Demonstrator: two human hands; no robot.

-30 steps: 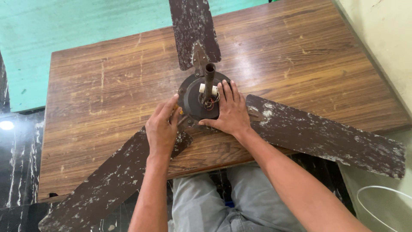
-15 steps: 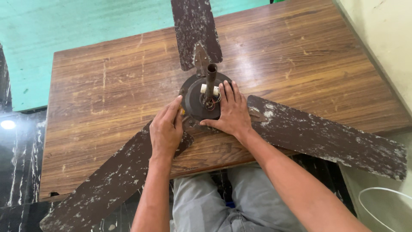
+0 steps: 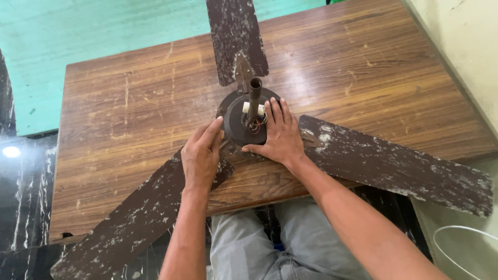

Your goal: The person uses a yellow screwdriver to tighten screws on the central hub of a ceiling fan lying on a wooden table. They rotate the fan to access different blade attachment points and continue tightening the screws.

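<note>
Right hand (image 3: 280,137): spread flat on the dark round metal fan motor housing (image 3: 244,124), mid-tabletop (image 3: 129,103). Left hand (image 3: 201,155): fingertips pressed against its left rim. Risk: overhanging speckled brown blades (image 3: 394,166) may be tipped if leaned upon.

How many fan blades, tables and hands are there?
Brown fan blades: 3 (top, right, lower left)
Wooden table: 1
Hands: 2 (left hand, right hand)
Total: 6
</note>
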